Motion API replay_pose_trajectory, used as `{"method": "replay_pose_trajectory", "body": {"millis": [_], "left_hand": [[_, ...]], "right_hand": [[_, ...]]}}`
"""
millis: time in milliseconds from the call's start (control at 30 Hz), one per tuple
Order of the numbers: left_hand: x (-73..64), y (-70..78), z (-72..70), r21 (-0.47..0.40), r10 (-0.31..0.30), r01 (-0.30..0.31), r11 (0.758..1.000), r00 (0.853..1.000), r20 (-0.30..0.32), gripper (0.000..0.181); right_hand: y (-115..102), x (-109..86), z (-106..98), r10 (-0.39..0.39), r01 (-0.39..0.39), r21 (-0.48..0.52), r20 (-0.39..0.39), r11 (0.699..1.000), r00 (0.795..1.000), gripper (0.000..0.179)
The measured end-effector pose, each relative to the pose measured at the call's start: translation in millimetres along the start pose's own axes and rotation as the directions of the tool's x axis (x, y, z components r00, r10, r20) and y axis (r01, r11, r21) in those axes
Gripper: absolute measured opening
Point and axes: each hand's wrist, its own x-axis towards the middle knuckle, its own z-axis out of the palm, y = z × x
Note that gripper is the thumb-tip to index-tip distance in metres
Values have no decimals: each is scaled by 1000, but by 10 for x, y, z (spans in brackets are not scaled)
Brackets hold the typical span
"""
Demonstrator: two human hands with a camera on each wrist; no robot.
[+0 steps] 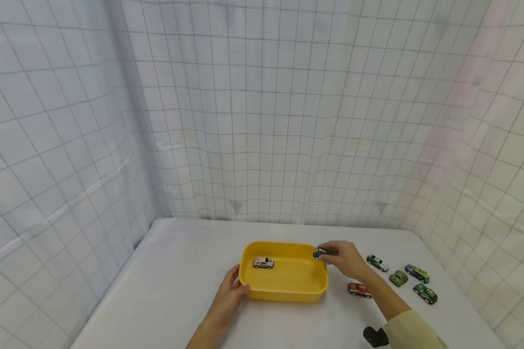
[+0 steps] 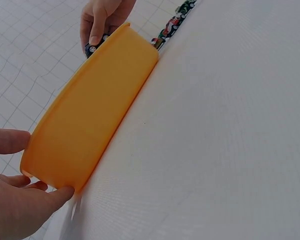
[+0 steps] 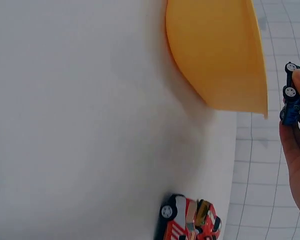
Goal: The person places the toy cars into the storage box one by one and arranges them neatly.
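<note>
A yellow tray stands on the white table with a white toy car in its left part. My left hand holds the tray's left end, thumb near the front corner; the left wrist view shows the fingers around that end of the yellow wall. Over the tray's right rim, my right hand pinches a dark blue toy car between thumb and fingers. The right wrist view shows this blue car above the rim, its wheels facing the camera.
Right of the tray lie a red toy car, a white and green car, an olive car, a blue and yellow-green car and a green car. A black object is by the right sleeve. Gridded white curtains surround the table.
</note>
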Motion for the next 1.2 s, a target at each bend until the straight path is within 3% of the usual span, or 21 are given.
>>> {"method": "replay_pose_trajectory", "body": {"millis": [267,633,867,1200], "left_hand": [[-12,-35,-40,-19,-13,13,1000,1000,6,76],[-29,-14,-53,-20,-5,5,1000,1000,20,76],[-26,-9,-40,-21,12,-12,1000,1000,24,75],[-5,-16,-16,-22,4,-4,1000,999,31,75]], "right_hand": [[-94,254,374,-51,48,32,95,998,994,27],[-176,523,679,-84,85,3,180,996,980,26],[-160,598,841,-37,68,-161,189,985,981,23],[-149,586,925,-34,89,-259,210,962,977,25]]}}
